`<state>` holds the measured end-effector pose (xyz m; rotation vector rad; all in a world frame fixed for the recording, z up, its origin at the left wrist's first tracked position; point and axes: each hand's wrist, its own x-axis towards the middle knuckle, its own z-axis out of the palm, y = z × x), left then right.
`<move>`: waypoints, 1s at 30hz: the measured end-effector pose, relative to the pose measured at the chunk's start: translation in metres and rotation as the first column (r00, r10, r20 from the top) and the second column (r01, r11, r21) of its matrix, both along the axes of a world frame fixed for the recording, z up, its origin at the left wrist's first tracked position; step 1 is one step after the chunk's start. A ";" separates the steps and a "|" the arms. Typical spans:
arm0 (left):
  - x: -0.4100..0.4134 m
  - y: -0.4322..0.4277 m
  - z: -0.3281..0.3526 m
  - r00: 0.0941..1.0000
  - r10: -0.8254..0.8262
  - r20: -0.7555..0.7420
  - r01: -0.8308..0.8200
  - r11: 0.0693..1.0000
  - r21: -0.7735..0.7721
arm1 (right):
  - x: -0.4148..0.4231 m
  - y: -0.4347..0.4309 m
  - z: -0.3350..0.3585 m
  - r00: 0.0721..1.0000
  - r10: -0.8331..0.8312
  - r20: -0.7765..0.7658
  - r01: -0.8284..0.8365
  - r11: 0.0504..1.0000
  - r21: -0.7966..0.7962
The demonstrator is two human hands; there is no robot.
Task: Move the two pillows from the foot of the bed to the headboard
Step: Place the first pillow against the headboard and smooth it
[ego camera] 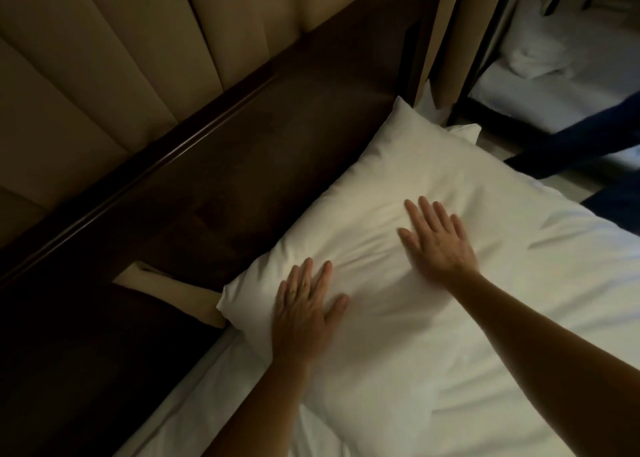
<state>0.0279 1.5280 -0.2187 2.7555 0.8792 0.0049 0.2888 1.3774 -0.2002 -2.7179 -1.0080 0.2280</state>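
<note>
1. The white pillow lies flat on the bed, its long edge against the dark wooden headboard.
2. Your left hand and right hand rest on it, fingers spread, gripping nothing.
3. Press unevenly and the soft, creased cotton may bunch or slide off the headboard.
4. Only one pillow is clearly visible.

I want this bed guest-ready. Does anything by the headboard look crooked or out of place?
Nothing stands out. The white pillow lies flat along the dark wooden headboard, with the left hand and right hand spread open on it. Only one pillow clearly shows.
</note>
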 end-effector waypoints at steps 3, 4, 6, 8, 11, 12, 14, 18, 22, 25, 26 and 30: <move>-0.018 0.006 -0.005 0.999 0.029 -0.022 -0.029 1.000 0.006 | 0.017 -0.015 -0.002 0.994 -0.092 -0.056 0.092 0.996 0.007; -0.022 0.007 -0.007 0.999 0.035 -0.032 -0.034 0.999 0.011 | 0.022 -0.020 -0.002 0.991 -0.115 -0.067 0.116 0.993 0.008; -0.026 0.008 -0.006 0.999 0.034 -0.036 -0.034 0.999 0.013 | 0.031 -0.027 -0.002 0.983 -0.161 -0.084 0.162 0.987 0.004; -0.025 0.010 -0.002 0.999 0.040 -0.021 -0.039 0.999 0.015 | 0.037 -0.030 -0.002 0.953 -0.276 -0.126 0.279 0.960 0.010; -0.019 0.008 0.008 0.999 0.048 0.025 -0.049 0.999 0.019 | 0.035 -0.026 0.007 0.907 -0.401 -0.128 0.410 0.911 0.052; -0.015 0.006 0.012 0.998 0.047 0.050 -0.048 0.998 0.033 | 0.030 -0.020 0.012 0.927 -0.358 -0.108 0.368 0.926 0.089; -0.001 -0.001 0.018 0.996 0.008 0.089 -0.013 0.998 0.060 | 0.011 0.003 0.023 0.981 -0.182 -0.067 0.191 0.967 0.168; 0.013 -0.015 0.005 0.996 -0.051 0.074 0.047 0.998 0.048 | -0.024 0.043 0.018 0.998 0.048 -0.028 -0.043 0.988 0.151; -0.001 -0.012 -0.012 0.999 -0.033 0.027 0.033 0.999 0.017 | -0.014 0.019 -0.009 0.999 -0.050 -0.015 0.051 0.997 0.055; -0.004 -0.014 -0.015 0.999 -0.037 0.035 0.036 0.999 0.017 | -0.004 -0.007 -0.020 0.986 -0.160 -0.054 0.162 0.986 0.041; -0.004 -0.016 -0.016 0.999 -0.034 0.034 0.033 0.999 0.015 | -0.003 -0.013 -0.022 0.982 -0.180 -0.060 0.182 0.983 0.034; -0.007 -0.022 -0.023 0.999 -0.013 0.038 0.011 0.999 0.033 | -0.005 -0.021 -0.028 0.977 -0.202 -0.069 0.205 0.978 0.034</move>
